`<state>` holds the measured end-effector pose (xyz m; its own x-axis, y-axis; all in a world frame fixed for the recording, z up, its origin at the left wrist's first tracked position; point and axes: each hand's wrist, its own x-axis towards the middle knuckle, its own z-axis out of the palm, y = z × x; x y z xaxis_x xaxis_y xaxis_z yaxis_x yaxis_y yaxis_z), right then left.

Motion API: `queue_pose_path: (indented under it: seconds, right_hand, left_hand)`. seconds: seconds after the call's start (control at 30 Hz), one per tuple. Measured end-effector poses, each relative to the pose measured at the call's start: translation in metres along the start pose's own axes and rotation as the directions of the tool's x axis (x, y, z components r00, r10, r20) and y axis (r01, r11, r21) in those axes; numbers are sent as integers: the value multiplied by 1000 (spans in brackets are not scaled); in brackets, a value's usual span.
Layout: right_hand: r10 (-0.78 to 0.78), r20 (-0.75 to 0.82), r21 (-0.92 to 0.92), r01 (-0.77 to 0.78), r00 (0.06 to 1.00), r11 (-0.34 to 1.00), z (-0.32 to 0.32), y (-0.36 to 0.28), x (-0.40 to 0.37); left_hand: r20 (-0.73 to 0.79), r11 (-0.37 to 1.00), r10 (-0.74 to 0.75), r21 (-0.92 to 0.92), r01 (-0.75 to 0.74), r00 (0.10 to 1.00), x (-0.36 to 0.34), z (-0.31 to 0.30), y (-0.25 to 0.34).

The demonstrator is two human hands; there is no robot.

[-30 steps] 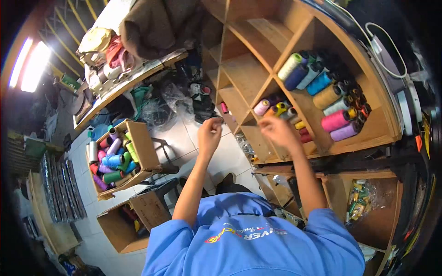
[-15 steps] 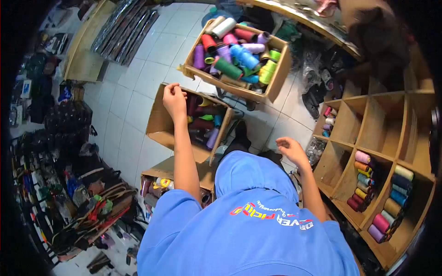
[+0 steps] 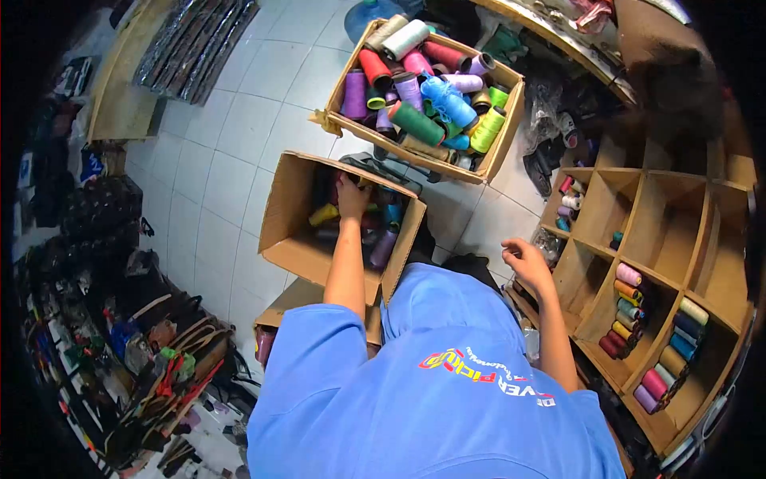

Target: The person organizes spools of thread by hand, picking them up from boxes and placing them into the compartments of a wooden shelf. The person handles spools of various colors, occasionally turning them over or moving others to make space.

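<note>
My left hand (image 3: 352, 197) is inside the open cardboard box (image 3: 299, 239), among thread spools. Its fingers are curled down at the dark upper part, and what they hold is too hidden to make out. Near it lie a yellow spool (image 3: 323, 215) and a purple spool (image 3: 384, 247). My right hand (image 3: 525, 262) hangs in the air between that box and the wooden shelf, fingers loosely bent and apart, holding nothing.
A fuller box (image 3: 503, 152) of coloured spools stands behind. The wooden compartment shelf (image 3: 630, 215) at right holds rows of spools, including a pink one (image 3: 628, 275). Another cardboard box (image 3: 279, 310) sits below. Bags and straps (image 3: 167, 359) lie at left.
My left hand has gone from above the box's rim down into it, among the spools. My right hand has shifted slightly right. The view has moved a little.
</note>
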<state>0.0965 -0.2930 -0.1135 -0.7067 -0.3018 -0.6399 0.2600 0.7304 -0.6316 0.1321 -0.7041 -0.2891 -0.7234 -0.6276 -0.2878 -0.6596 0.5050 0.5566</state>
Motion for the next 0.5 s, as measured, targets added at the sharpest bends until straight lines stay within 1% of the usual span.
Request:
queue_pose_path:
  seconds: [0.03,0.07,0.13,0.17,0.2,0.27,0.3,0.33,0.37,0.4,0.43,0.47,0.5]
  right_hand:
    - [16,-17,4,-16,1000,1000,1,0,-5]
    - [39,-12,4,-39,999,999,2,0,-8]
    - [83,6,-2,-83,997,997,2,-1,-12]
    - [50,7,-41,-50,999,998,3,-4,-13]
    - [40,19,-60,-39,999,997,3,-9,-12]
    - [12,40,-86,-9,999,996,4,-21,-8]
    - [-10,40,-63,13,999,998,5,-26,-5]
    - [-57,49,-11,58,997,998,6,-35,-1]
    - [-104,55,42,102,993,994,8,-46,3]
    - [-151,61,95,144,987,985,12,-58,7]
    - [-179,104,134,165,978,977,15,-71,14]
    - [-208,145,171,183,967,968,19,-84,20]
    - [-237,184,209,197,954,958,23,-98,22]
  left_hand:
    - [-111,998,58,6,-58,992,7,8,-1]
    - [-126,1000,30,5,-30,992,11,14,-5]
    - [-158,999,-35,2,36,987,7,2,10]
    - [-127,991,-126,16,129,984,4,-10,24]
    - [-145,996,-77,41,84,986,10,-15,19]
    - [-132,996,-58,53,65,990,9,-31,5]
    - [-121,997,-60,-45,55,991,0,-55,15]
    - [-63,965,-96,-252,77,993,-8,-68,3]
    - [117,840,-175,-500,210,978,-9,-81,-13]
    - [205,746,-270,-573,339,941,-33,-120,22]
    - [342,645,-230,-648,405,911,-41,-135,11]
    - [453,562,-195,-675,478,870,-54,-156,16]
    - [477,551,-142,-690,470,867,-67,-170,21]
